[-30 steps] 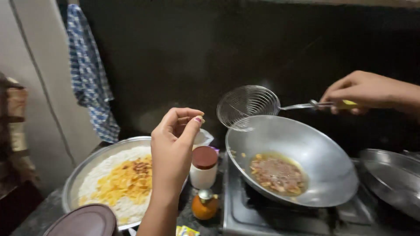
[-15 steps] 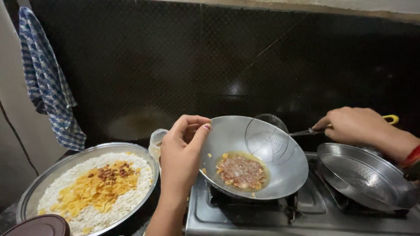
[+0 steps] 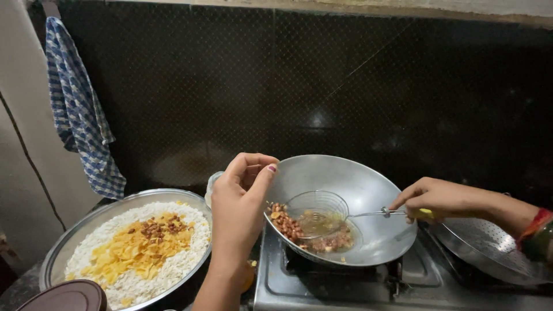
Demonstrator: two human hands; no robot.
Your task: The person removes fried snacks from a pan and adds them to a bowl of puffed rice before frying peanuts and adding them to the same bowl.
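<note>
Nearest, at the bottom left corner: brown round lid, just in front of the wide steel basin heaped with white puffed rice and topped with yellow flakes and a few fried peanuts.

Just right of the basin: left hand, fingers curled and pressed on the near-left rim of the steel wok, tipping it so the oil and peanuts pool toward that side. Wok resting on the gas stove, tilted, not level.

Inside the wok: wire skimmer, bowl dipped into the oil among the peanuts. Further right: right hand, closed around the skimmer's yellow-tipped handle. At the far right, a perforated steel tray beside the stove. Further back, a blue checked cloth hanging on the left wall against the dark backsplash.

Likely risks, judged from this: burnt fingers from bare skin on a hot rim; oil slopping over the lowered edge if tipped further; wok sliding off the burner support with only one hand steadying it; peanuts darkening too far if left in the pooled oil; drips of hot oil between wok and basin.
</note>
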